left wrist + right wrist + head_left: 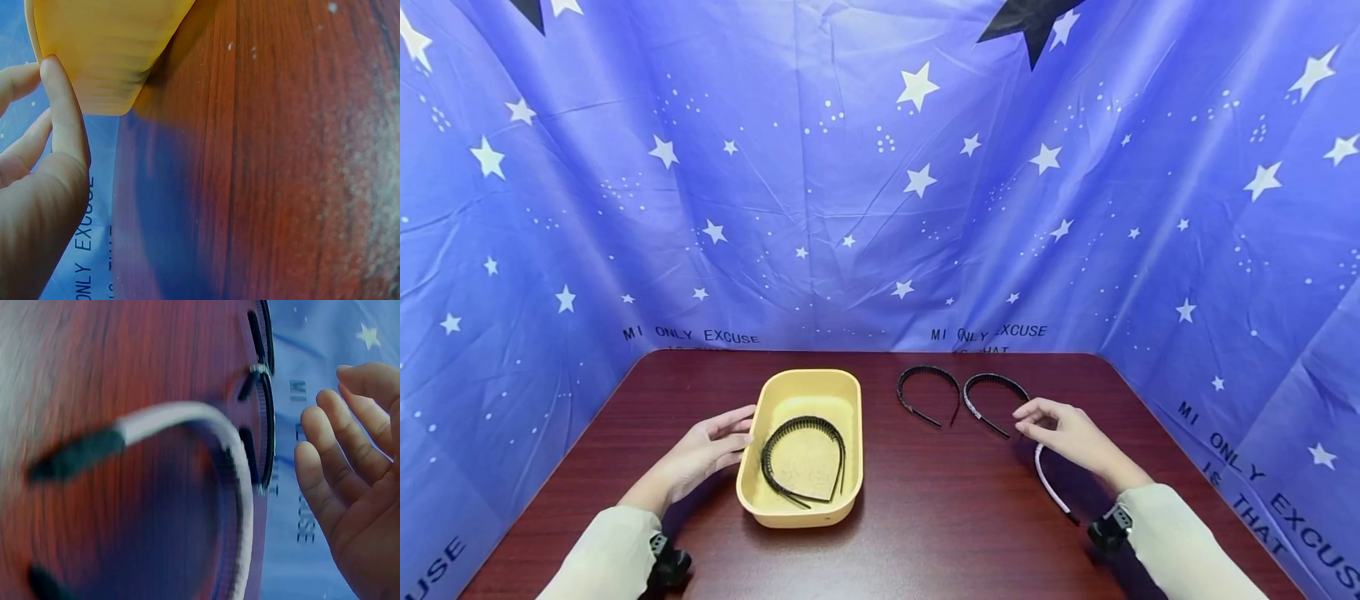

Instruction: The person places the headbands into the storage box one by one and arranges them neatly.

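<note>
A yellow plastic tub (855, 433) stands left of the middle of the table, with a black toothed headband (805, 421) lying inside it. My left hand (703, 454) is at the tub's left side, its extended fingers touching the outer wall near the rim; the left wrist view shows a fingertip against the tub (112, 44). On the right, my right hand (1071, 437) is above a white headband (1051, 485) with black tips, partly hidden under it. Its fingers are relaxed and hold nothing in the right wrist view, where the white headband (247, 506) appears close and blurred.
Two more headbands lie toward the back of the table (925, 500): a black one (928, 369) and, beside it, a black one with a silvery decorated side (1000, 379). A blue star-patterned cloth (850, 167) hangs around the table's back and sides.
</note>
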Demonstrator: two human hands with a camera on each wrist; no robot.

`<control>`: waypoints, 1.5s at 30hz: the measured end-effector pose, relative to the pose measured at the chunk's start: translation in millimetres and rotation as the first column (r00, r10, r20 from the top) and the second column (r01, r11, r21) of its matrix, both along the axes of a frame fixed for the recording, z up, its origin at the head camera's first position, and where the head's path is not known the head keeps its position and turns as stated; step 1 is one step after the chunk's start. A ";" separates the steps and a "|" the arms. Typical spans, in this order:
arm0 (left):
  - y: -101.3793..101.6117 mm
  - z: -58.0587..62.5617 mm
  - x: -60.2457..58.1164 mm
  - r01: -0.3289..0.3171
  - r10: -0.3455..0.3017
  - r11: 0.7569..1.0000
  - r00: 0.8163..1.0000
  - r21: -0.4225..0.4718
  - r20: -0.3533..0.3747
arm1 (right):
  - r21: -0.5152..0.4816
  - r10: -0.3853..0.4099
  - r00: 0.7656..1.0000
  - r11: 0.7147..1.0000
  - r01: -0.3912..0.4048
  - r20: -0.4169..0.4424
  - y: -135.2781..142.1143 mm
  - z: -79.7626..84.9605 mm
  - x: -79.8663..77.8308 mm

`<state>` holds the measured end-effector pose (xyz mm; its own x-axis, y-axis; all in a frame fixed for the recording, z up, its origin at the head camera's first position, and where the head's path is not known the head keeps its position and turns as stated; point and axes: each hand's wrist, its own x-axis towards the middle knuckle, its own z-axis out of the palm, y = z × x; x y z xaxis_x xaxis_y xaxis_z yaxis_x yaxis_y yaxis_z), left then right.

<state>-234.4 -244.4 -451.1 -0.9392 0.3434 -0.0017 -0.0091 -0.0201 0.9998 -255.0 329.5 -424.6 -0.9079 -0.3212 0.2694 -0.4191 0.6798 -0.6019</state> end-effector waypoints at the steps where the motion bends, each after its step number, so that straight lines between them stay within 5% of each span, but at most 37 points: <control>1: 0.0 -0.1 -0.1 -0.001 0.001 1.000 1.000 -0.001 0.000 | 0.007 -0.014 1.000 1.000 0.014 -0.004 4.1 0.3 0.7; 8: 0.5 -0.9 -0.4 -0.002 0.002 1.000 1.000 0.004 0.006 | 0.046 -0.081 0.997 0.996 0.081 0.006 30.4 2.7 7.7; 20: 1.3 -1.7 -0.5 -0.019 0.019 1.000 1.000 0.005 0.020 | -0.066 -0.171 0.983 0.982 0.175 0.060 67.0 -7.2 16.1; 45: 0.3 2.0 2.1 0.006 -0.006 1.000 1.000 0.021 0.010 | -0.066 -0.243 0.959 0.965 0.255 0.147 114.6 -33.7 24.8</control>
